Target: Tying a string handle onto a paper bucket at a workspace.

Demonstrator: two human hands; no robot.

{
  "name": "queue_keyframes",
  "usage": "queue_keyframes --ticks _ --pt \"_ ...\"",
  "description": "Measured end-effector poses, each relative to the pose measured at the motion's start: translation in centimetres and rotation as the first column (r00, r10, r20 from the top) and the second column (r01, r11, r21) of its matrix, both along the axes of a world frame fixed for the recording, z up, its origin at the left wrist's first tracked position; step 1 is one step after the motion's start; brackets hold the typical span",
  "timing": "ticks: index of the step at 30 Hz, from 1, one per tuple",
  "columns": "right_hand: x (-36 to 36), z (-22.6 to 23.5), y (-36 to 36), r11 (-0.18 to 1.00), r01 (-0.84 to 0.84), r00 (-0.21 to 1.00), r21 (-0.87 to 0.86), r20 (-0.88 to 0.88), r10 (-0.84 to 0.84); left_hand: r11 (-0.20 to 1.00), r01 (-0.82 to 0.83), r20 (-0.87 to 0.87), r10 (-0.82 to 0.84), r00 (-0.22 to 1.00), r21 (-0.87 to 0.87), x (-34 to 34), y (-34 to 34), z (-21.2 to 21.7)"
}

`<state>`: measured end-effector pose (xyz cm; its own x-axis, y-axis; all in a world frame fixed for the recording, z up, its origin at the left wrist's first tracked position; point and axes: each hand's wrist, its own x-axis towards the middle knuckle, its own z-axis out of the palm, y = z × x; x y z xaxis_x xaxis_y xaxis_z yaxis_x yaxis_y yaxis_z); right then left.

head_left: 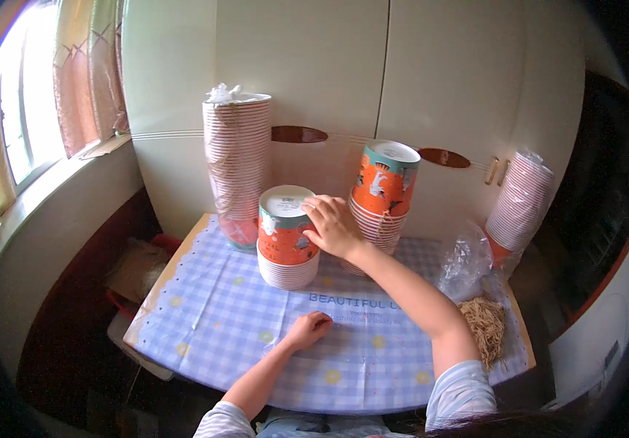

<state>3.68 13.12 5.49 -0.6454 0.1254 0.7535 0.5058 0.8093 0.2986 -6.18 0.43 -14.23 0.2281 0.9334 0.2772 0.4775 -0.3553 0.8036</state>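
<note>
Upside-down orange paper cups with teal bases form a short stack [289, 244] near the table's middle. My right hand [334, 226] rests against its upper right edge, thumb and fingers apart. Nearer to me, my left hand [310, 331] is held low above the tablecloth, fingers curled together. Whatever they may hold is too small or hidden to make out. Just behind my right hand stands a taller stack of the same cups [384, 190], with what looks like twine around it. A bundle of tan twine [483, 328] lies beside my right forearm.
A blue checked cloth [219, 343] covers the table. At the back left rises a tall wrapped cup stack [238, 160]; another wrapped stack [520, 197] leans at the right. Crumpled clear plastic [466, 259] lies near the twine. Pale cabinet doors [300, 66] stand behind the table.
</note>
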Motion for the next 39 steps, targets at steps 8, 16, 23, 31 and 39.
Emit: queue_keyframes --ticks 8,16,23,31,39 --pt "-4.5 -3.1 0.2 0.961 0.004 0.988 -0.276 -0.149 -0.047 0.766 -0.534 0.004 0.571 0.821 0.356 -1.5 0.4 1.0" --pt "-5.0 -3.1 -1.2 0.911 -0.153 0.948 -0.383 -0.319 0.025 0.561 -0.683 0.108 0.731 0.674 0.468 -3.5 1.2 1.0" --pt "-4.8 -2.7 -1.3 0.883 -0.197 0.933 -0.426 -0.358 0.036 0.523 -0.607 -0.219 0.835 0.504 0.599 -3.7 0.6 0.9" --pt "-4.5 -2.0 -1.6 0.836 -0.196 0.934 -0.513 -0.357 0.000 0.533 -0.594 -0.272 0.837 0.475 0.603 -3.5 0.4 0.9" --pt "-4.4 -1.8 -1.4 0.849 -0.208 0.931 -0.485 -0.364 0.020 0.542 -0.594 -0.269 0.830 0.488 0.594 -3.6 0.5 0.9"
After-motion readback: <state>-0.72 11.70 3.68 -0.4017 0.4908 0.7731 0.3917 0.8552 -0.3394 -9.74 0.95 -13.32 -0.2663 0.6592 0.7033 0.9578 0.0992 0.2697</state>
